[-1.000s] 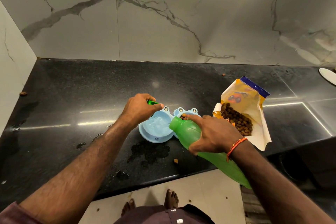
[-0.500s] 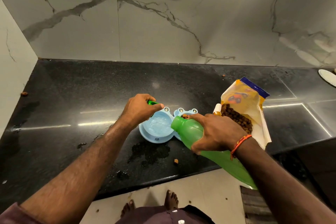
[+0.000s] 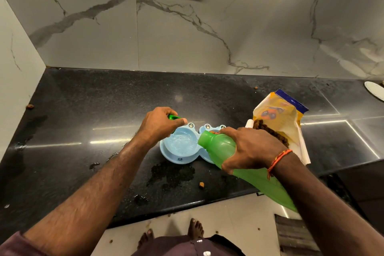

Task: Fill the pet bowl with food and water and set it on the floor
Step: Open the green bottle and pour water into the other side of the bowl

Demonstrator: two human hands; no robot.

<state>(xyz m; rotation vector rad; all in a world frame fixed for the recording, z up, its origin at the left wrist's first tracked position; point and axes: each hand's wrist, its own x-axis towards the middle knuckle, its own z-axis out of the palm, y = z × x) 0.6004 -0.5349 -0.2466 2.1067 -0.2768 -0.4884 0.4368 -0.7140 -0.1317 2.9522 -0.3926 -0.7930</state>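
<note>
From the head camera we see our right hand point(image 3: 252, 148) gripping a tilted green plastic bottle point(image 3: 245, 162), mouth over the water-filled left well of the pale-blue double pet bowl point(image 3: 180, 151) on the black granite counter point(image 3: 83, 131). Our left hand point(image 3: 160, 125) pinches the green cap point(image 3: 173, 117).

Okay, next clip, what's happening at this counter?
A person is pouring water from a tilted green bottle, held in the right hand, into the left compartment of a blue double pet bowl on the black counter. The left hand holds the green cap. An open kibble bag stands just right of the bowl. Spilled water and stray kibble dot the counter.
</note>
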